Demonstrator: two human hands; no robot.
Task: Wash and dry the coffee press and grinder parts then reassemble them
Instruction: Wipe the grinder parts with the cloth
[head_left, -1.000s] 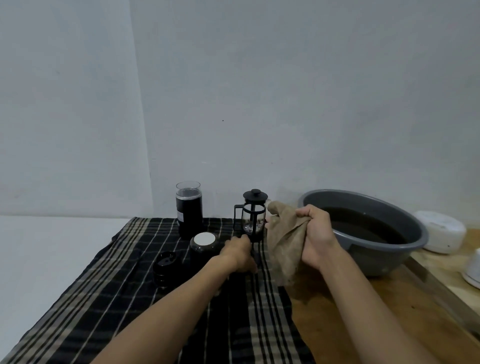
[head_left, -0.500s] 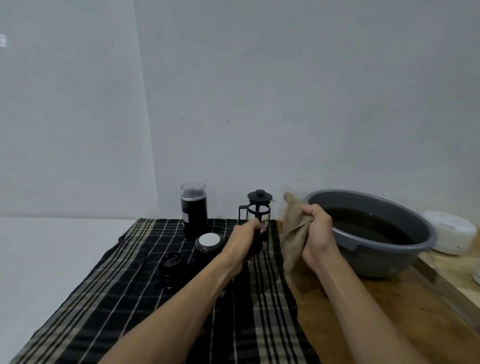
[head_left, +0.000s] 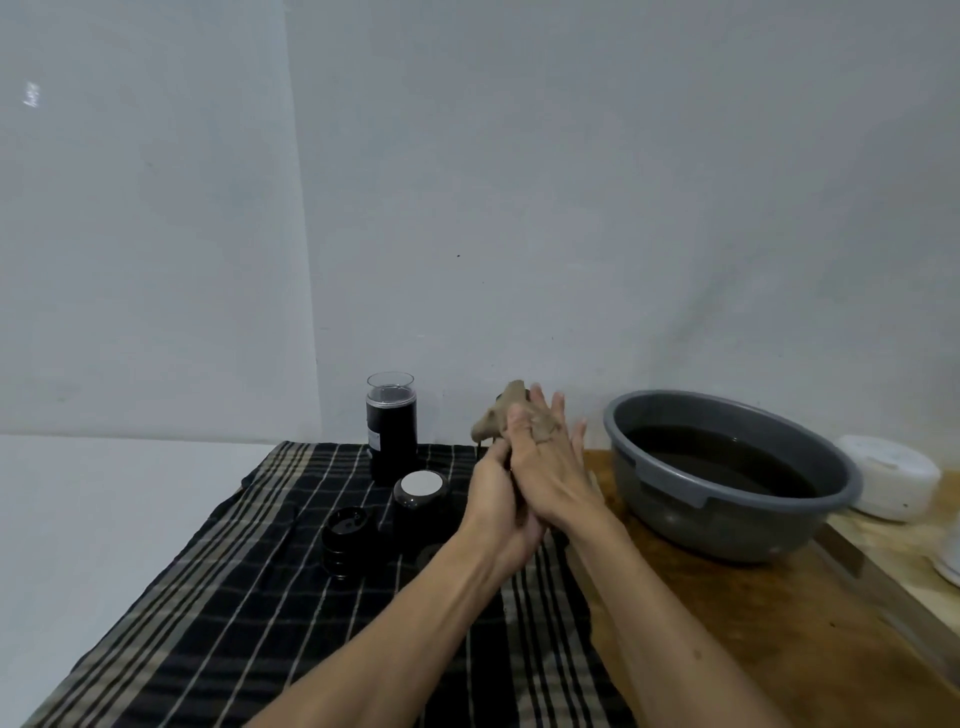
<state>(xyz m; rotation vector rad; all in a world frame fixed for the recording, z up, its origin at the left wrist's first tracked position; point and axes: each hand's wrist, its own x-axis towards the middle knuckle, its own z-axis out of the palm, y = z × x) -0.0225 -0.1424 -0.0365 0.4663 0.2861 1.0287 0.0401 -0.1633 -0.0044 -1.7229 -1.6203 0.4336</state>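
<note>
Your right hand (head_left: 545, 467), at the centre of the frame, lies with its fingers straight and spread, pressing a crumpled tan cloth (head_left: 496, 415) against something held in front of you; the cloth's bunched end sticks out at the upper left of the fingers. Your left hand (head_left: 496, 499) sits just below and to the left, touching the right hand, its fingers curled around what the cloth covers; that item is almost wholly hidden, so whether it is the coffee press cannot be told, and only a thin dark sliver shows under the cloth. Left of the hands, on the black plaid cloth with pale stripes (head_left: 234, 597), stand three pieces: a tall black cylindrical grinder body with a clear plastic top (head_left: 391, 426) toward the wall, a squat dark round part with a white disc on top (head_left: 421, 499) nearer, and a low black ribbed cup-shaped part (head_left: 347, 540) at its lower left. Right of centre, a round grey plastic basin holding dark water (head_left: 727, 525) rests on the brown wooden tabletop (head_left: 753, 649). A white rounded container (head_left: 893, 483) sits at the right edge, beyond the basin.
</note>
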